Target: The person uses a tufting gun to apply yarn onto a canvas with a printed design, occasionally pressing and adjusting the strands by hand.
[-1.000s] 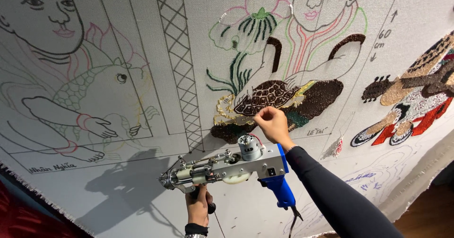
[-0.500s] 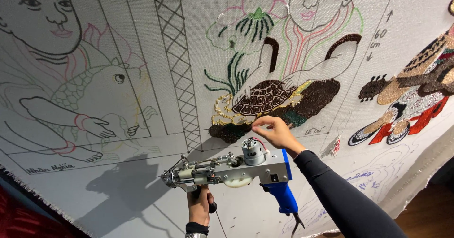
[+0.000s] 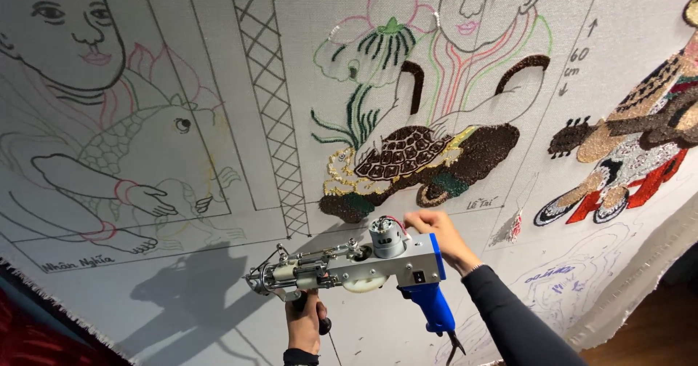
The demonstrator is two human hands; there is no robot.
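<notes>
Holding a tufting gun (image 3: 356,264) below a large stretched canvas (image 3: 618,17), the person works with both hands raised. Left hand (image 3: 305,322) clenched around the gun's dark front grip, low in the view, fingers wrapped tight. Right hand (image 3: 440,239) just behind the gun's small round motor (image 3: 387,236), fingers curled at the top rear of the metal body; whether it pinches anything there cannot be told. Gun lies roughly level, needle end pointing left, blue pistol handle (image 3: 425,304) hanging down free, no hand on it. Gun's shadow (image 3: 185,286) falls on the cloth to its left.

Canvas carries outline drawings: a child with a fish (image 3: 138,155) on the left, a lattice column (image 3: 273,104) in the middle. Tufted turtle patch (image 3: 403,151) in brown and cream sits just above the gun. Further tufted figure (image 3: 640,141) in red and brown at far right.
</notes>
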